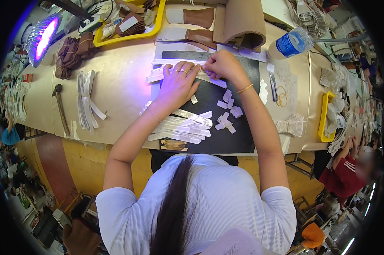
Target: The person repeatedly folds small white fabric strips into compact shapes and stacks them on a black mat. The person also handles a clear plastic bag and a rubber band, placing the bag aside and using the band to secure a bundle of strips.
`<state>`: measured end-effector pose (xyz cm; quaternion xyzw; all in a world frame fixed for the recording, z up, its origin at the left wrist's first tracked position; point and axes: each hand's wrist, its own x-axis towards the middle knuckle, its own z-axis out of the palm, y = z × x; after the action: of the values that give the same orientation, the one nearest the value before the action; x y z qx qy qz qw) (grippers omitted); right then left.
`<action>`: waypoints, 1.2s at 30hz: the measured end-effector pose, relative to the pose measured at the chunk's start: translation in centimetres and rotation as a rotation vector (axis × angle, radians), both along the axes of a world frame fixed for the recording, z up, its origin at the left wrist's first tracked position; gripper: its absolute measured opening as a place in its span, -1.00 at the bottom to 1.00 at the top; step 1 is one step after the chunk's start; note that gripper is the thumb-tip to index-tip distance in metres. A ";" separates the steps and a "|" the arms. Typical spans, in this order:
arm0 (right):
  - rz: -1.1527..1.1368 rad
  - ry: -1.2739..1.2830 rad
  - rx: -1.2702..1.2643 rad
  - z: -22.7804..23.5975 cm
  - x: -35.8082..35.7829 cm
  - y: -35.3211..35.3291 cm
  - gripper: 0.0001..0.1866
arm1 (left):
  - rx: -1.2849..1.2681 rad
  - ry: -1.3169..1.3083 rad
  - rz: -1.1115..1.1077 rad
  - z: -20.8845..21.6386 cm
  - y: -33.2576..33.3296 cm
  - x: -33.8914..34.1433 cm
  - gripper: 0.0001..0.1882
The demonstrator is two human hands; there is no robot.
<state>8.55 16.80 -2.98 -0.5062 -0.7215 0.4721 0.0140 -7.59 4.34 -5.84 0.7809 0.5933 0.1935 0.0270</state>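
Observation:
My left hand [179,84] lies flat, fingers apart, over a row of white strips [155,78] at the far side of a black mat [238,142]. Close beside it, my right hand [224,66] is closed in a pinch at the right part of these strips. What sits between its fingertips is hidden. Nearer to me, a loose pile of white strips [181,129] is fanned out on the mat. To its right lie small white pieces [225,122] in two little clusters.
Right of the mat are a slim cutter [273,86], yellow rubber bands [281,100] and a bottle [289,43]. A brown roll [245,23] and a yellow tray [158,29] stand at the back. On the left are a hammer [61,108], bundled strips [85,102] and a lit lamp [43,38].

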 end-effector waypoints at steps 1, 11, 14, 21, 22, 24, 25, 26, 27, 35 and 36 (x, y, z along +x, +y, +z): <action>0.008 -0.010 0.015 0.1 0.0 -0.1 -0.79 | -0.002 0.007 -0.002 0.0 0.0 0.0 -0.50; 0.018 -0.440 0.597 0.6 0.0 -2.4 -0.46 | 0.042 0.187 -0.010 -0.4 0.5 0.5 -0.56; -0.078 -0.436 0.490 -0.1 0.9 -2.7 -0.46 | 0.052 0.152 -0.009 -0.4 0.8 0.4 -0.63; -0.197 0.002 0.472 -0.1 7.6 -3.7 -0.73 | -0.053 -0.163 -0.051 -0.3 3.9 -1.9 -0.77; -0.178 0.043 0.447 0.2 8.4 -4.3 -0.76 | -0.080 -0.143 -0.066 0.0 4.1 -2.1 -0.77; -0.121 0.080 0.385 1.3 9.4 -5.5 -0.83 | -0.096 -0.124 -0.107 0.9 4.5 -2.1 -0.78; -0.082 0.086 0.368 1.5 9.7 -6.0 -0.83 | -0.097 -0.140 -0.111 0.7 4.6 -2.0 -0.78; -0.046 0.094 0.350 1.7 9.8 -6.4 -0.83 | -0.101 -0.154 -0.118 0.5 4.8 -2.0 -0.78; -0.009 0.103 0.332 1.7 9.9 -6.8 -0.82 | -0.104 -0.168 -0.124 0.4 5.0 -2.0 -0.78; 0.113 0.078 0.552 0.5 9.2 -8.0 -0.77 | -0.263 -0.177 -0.217 1.3 7.0 -2.5 -0.82; 0.083 0.076 0.553 0.9 9.0 -8.1 -0.77 | -0.279 -0.170 -0.222 1.5 7.1 -2.4 -0.82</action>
<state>17.55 8.71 -2.11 -0.4351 -0.8420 0.2761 0.1595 -9.97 11.42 -4.35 0.8109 0.5204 0.1705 0.2062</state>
